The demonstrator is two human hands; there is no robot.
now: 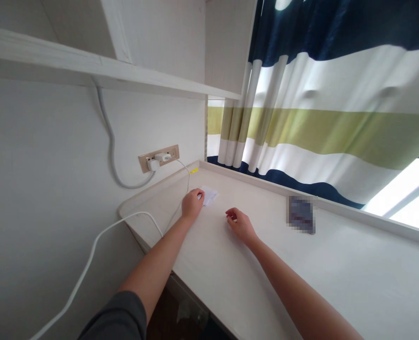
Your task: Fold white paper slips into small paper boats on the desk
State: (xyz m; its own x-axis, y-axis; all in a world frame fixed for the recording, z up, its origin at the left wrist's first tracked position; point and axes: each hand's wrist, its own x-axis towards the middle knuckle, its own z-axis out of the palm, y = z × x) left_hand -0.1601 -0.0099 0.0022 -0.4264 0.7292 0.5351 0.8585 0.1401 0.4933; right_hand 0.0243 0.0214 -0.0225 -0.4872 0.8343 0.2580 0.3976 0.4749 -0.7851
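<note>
Nr the far, wall-side corner of the tabletop (212,264), the L hand (192,204) is at a small piece of white paper (209,195), fingers curled by its L side; can't tell if they pinch it or just rest there. R hand (242,226) is farther from the wall edge, fingers loosely bent w/ a gap by the thumb, nothing seen in it. Main risk, prob.: thin cable (189,178) runs from the plug (162,157) down past the L hand & L forearm (159,264), so a sideways sweep could snag it & tug the plug. Thick cable (95,244), looping nr the near edge, might catch that arm too. Paper looks light, so a careless drag could crease it or send it sliding. Materials: tabletop pale, smooth, poss. laminate, w/ a raised lip (246,179) along the far edge; paper thin, flat; cables round, plastic-looking; curtain (301,127) soft folded cloth in navy, white & olive bands. Pixelated item (300,215) by the far edge: material unclear.
</note>
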